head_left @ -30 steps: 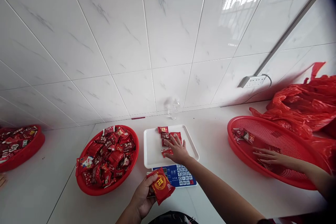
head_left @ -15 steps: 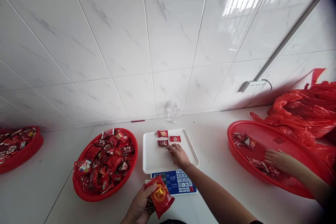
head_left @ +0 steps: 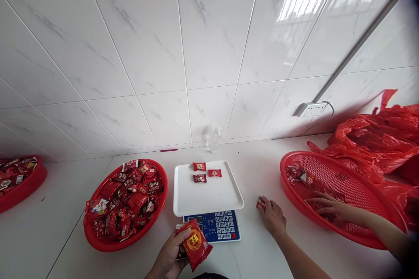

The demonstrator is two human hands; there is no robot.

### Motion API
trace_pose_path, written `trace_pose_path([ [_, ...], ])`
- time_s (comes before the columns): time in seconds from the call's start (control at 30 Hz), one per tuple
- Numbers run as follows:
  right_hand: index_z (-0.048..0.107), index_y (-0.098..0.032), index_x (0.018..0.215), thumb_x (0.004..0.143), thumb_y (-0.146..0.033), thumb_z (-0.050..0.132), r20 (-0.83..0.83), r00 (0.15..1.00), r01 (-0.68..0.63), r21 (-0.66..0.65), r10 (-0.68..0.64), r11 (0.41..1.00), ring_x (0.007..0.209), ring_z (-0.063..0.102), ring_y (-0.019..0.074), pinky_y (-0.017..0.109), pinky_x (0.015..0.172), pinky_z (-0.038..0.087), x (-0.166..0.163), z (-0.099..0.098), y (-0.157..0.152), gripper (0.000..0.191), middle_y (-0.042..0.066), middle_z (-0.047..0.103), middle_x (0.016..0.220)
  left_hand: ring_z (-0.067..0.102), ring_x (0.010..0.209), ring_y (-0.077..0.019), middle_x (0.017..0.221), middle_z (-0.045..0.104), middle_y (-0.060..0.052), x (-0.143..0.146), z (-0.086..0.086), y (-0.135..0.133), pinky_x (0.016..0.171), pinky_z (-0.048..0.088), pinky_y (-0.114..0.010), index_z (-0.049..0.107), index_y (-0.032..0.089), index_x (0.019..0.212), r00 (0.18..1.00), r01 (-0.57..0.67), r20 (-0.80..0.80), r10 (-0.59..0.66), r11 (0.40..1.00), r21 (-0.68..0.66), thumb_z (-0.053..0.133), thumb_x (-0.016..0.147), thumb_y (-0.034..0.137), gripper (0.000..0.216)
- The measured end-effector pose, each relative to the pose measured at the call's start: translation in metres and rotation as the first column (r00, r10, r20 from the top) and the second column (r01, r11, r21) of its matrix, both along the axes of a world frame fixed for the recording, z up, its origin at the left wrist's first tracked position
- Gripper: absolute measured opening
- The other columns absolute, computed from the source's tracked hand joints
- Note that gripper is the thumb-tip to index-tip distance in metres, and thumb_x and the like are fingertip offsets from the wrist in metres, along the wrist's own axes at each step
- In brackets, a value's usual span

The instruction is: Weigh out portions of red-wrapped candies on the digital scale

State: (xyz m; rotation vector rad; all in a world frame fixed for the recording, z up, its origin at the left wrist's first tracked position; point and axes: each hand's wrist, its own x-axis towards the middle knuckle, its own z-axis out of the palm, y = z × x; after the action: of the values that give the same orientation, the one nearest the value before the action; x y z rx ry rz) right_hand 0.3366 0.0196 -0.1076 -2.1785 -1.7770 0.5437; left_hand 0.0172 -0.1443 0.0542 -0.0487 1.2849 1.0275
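My left hand (head_left: 172, 255) is closed on a red pouch with a gold emblem (head_left: 195, 244), held just in front of the scale's blue keypad (head_left: 218, 226). My right hand (head_left: 272, 217) rests on the white counter to the right of the scale, fingers curled on a small red candy (head_left: 260, 203). The scale's white tray (head_left: 209, 194) carries three red wrapped candies (head_left: 203, 172) near its far edge. A red basket (head_left: 98, 237) heaped with red wrapped candies stands left of the scale.
Another person's hand (head_left: 327, 209) reaches into a red mesh basket (head_left: 343, 178) at the right holding a few candies. Crumpled red plastic bags (head_left: 376, 139) lie behind it. A third red basket (head_left: 19, 183) sits far left. A power strip (head_left: 310, 108) hangs on the tiled wall.
My right hand left the scale tray and moved right onto the counter, taking a candy with it; three candies stay on the tray. My left hand kept the pouch.
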Motion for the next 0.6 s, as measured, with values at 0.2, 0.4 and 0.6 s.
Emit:
trace_pose_path([
  [0.2,0.032,-0.021,0.133,0.083,-0.048,0.026,0.019,0.999,0.043,-0.031,-0.043,0.999,0.133,0.017,0.0322,0.059,0.098,0.021,-0.027,0.011,0.001,0.057,0.015,0.028,0.141,0.062,0.063,-0.0167,0.071,0.068,-0.005,0.003,-0.003,0.000,0.064,0.047,-0.029,0.053,0.014,0.103,1.000,-0.012,-0.008,0.012,1.000,-0.024,0.069,0.066,0.028,0.042],
  [0.4,0.030,-0.026,0.134,0.085,-0.053,0.030,0.016,0.889,-0.446,0.256,0.457,0.858,0.136,0.007,0.0244,0.046,0.107,0.015,-0.116,0.096,0.039,0.056,0.007,0.017,0.147,0.061,0.063,-0.0164,0.071,0.067,-0.005,-0.001,-0.003,-0.002,0.064,0.046,-0.028,0.053,0.015,0.102,1.000,-0.022,-0.004,0.021,0.999,-0.035,0.069,0.066,0.029,0.042],
  [0.6,0.019,-0.036,0.138,0.077,-0.063,0.039,0.019,0.728,-0.684,-0.055,0.686,0.727,0.135,-0.007,0.0298,0.055,0.104,0.004,-0.201,0.113,0.062,0.069,0.002,0.002,0.151,0.061,0.062,-0.0163,0.074,0.067,-0.004,-0.007,-0.008,-0.001,0.060,0.044,-0.026,0.055,0.016,0.101,1.000,0.001,0.028,-0.001,1.000,0.014,0.071,0.063,0.032,0.044],
])
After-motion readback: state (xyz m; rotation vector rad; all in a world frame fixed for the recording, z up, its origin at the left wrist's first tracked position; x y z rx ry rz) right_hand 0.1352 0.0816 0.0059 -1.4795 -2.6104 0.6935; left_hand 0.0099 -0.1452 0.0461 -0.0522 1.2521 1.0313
